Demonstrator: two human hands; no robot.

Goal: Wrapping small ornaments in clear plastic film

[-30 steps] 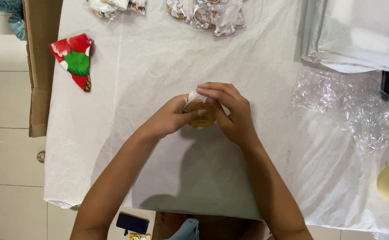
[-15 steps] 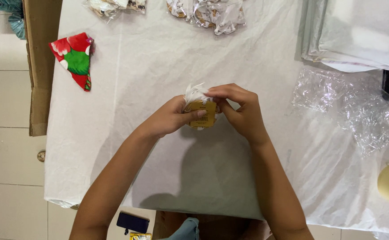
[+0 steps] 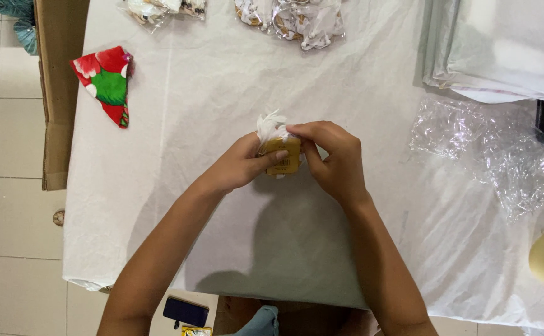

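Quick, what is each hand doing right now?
Left hand: closed on the small yellow packet.
Right hand: closed on the same packet, fingers at its white wrapping.

Single head-worn view, looking straight down onto the white-covered tabletop. Close range: hands central. Tiled floor at left.

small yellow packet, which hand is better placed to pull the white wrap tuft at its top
Right, probably. The right hand has its fingertips curled over the top of the small yellow packet, right beside the white wrap tuft. The left hand clamps the packet's side and front, thumb across it, steadying it.
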